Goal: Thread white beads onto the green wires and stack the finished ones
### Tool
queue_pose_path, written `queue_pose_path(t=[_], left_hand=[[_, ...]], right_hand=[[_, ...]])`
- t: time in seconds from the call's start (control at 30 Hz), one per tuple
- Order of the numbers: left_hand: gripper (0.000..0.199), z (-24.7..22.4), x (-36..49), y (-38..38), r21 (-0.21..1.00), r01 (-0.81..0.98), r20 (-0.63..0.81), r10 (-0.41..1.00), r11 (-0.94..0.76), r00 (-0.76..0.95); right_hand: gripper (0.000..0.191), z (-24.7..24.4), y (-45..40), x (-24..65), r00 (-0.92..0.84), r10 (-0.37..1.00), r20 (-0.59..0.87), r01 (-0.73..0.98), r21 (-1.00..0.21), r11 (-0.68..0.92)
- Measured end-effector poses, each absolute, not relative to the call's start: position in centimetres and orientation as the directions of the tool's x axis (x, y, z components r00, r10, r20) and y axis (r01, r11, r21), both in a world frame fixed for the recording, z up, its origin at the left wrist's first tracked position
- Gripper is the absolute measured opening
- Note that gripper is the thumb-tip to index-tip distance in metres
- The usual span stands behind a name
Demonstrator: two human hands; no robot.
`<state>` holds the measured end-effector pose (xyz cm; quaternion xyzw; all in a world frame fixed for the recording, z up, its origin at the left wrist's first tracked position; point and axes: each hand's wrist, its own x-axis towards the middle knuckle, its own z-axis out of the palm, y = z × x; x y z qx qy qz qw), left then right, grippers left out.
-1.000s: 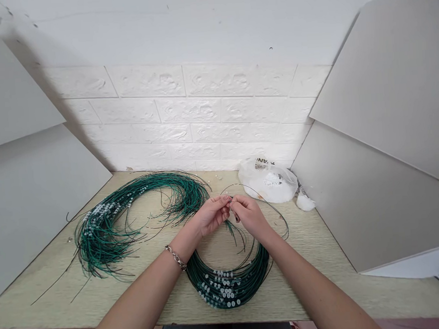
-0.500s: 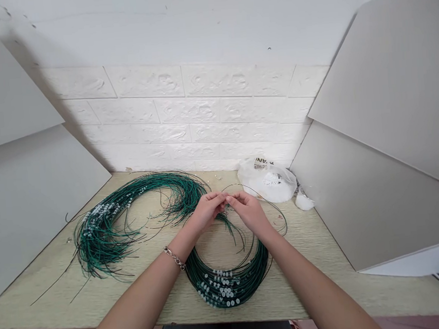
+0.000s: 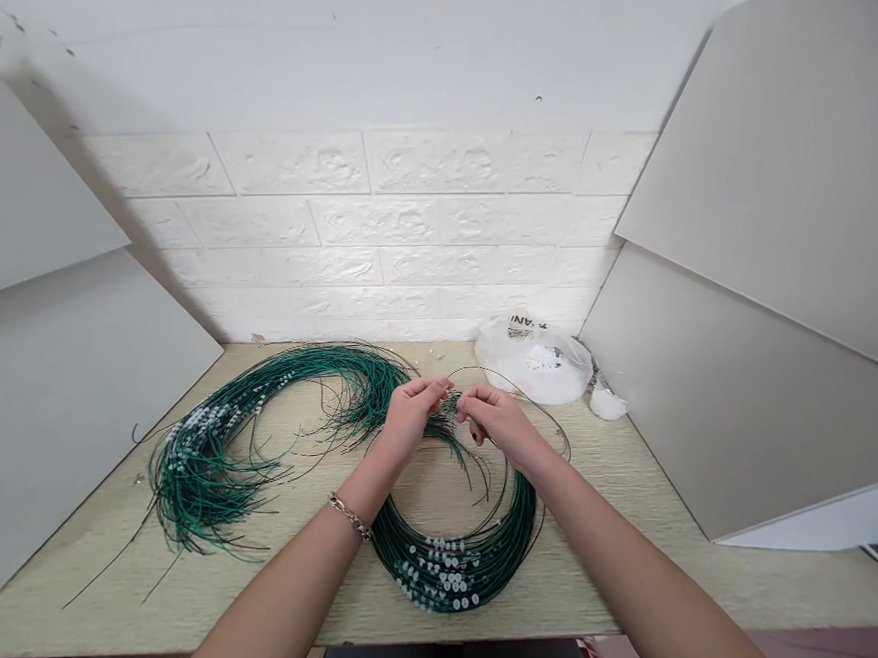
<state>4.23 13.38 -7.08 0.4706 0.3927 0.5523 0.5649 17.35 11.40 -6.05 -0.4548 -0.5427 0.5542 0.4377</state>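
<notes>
Fingers (image 3: 437, 387) of left hand (image 3: 409, 413) and right hand (image 3: 501, 423) seemed pinched on cord (image 3: 479, 368); beads (image 3: 450, 578) sat strung on the lower-centre coil (image 3: 515, 536), ends (image 3: 454, 445) loose.

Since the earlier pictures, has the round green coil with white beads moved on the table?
No, the green coil shows no visible shift either way against the table's front edge.

Partitioned table (image 3: 613, 457) and cord bundles (image 3: 193, 471) suggest a workshop.
</notes>
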Motion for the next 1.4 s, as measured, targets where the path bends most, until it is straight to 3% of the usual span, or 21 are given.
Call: queue_pose_path(t=[0.13, 0.33, 0.53, 0.87, 1.07, 1.17, 1.23, 1.27, 1.33, 1.4], left_hand=[[0.018, -6.6, 4.0, 13.7, 0.902, -0.431, 0.015, 1.0, -0.021, -0.018], [0.017, -6.5, 3.3, 14.1, 0.834, -0.551, -0.018, 0.996, -0.032, -0.086], [0.019, -6.6, 2.2, 14.9, 0.789, -0.61, -0.049, 0.982, -0.073, -0.18], [0.016, -6.7, 0.8, 15.7, 0.73, -0.666, -0.113, 0.934, -0.153, -0.338], [0.013, -6.8, 0.7, 16.1, 0.755, -0.628, -0.056, 0.937, -0.187, -0.345], [0.024, -6.9, 1.2, 15.9, 0.872, -0.417, 0.064, 0.904, -0.257, -0.423], [0.041, -6.8, 1.5, 15.5, 0.933, -0.066, 0.275, 0.818, -0.354, -0.505], [0.047, -6.8, 1.6, 15.2, 0.906, 0.158, 0.419, 0.77, -0.393, -0.482], [0.05, -6.8, 1.8, 14.7, 0.702, 0.544, 0.655, 0.716, -0.46, -0.239], [0.047, -7.0, 2.0, 14.2, 0.455, 0.716, 0.704, 0.706, -0.53, 0.075]], right_hand=[[0.011, -6.3, 11.5, 17.4, -0.222, 0.975, -0.026, 0.078, -0.997, -0.009], [0.01, -6.4, 11.8, 17.6, -0.271, 0.962, -0.025, 0.141, -0.99, 0.014], [0.009, -6.2, 11.5, 17.6, -0.339, 0.94, -0.025, 0.199, -0.979, 0.045], [0.021, -6.9, 11.8, 17.9, -0.411, 0.896, -0.167, 0.216, -0.973, -0.083], [0.021, -7.0, 11.9, 18.1, -0.439, 0.885, -0.152, 0.244, -0.969, -0.045], [0.021, -7.1, 12.1, 18.1, -0.377, 0.916, -0.137, 0.23, -0.972, -0.051], [0.022, -7.2, 12.3, 18.2, -0.313, 0.94, -0.134, 0.201, -0.977, -0.072], [0.022, -7.2, 12.4, 18.2, -0.286, 0.949, -0.133, 0.176, -0.981, -0.084], [0.024, -7.1, 12.5, 18.2, -0.263, 0.956, -0.128, 0.106, -0.989, -0.103], [0.026, -6.9, 12.6, 18.3, -0.264, 0.959, -0.105, 0.011, -0.994, -0.106]])
